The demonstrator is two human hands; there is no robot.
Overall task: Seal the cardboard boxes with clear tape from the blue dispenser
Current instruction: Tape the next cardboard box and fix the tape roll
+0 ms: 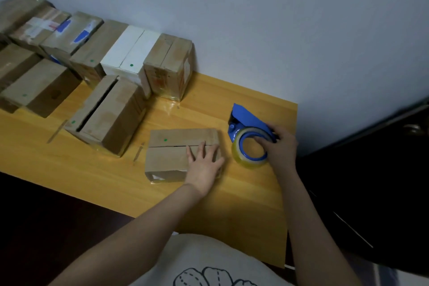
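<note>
1. Head view looks down on a yellow wooden table (232, 204) that stands against a pale wall (255, 18).
2. A small cardboard box (169, 155) lies near the front edge of the table. Its two top flaps meet in a seam with no tape on it, and a green dot sits on the far flap.
3. The left hand (204, 165) rests flat on the right part of this box, with fingers straight and spread, reaching to the seam.
4. The blue dispenser (248, 121) lies on the table just beside the box, on its right side, and carries a roll of clear tape (239, 160).
5. The right hand (282, 146) grasps the dispenser; its fingers are curled into the blue ring of the roll.
6. To the left, a larger brown box (111, 114) stands with a dark gap between its flaps.
7. More boxes stand in rows along the wall, among them a white box (132, 51) and a tall brown box (169, 62) at the right end.
</note>
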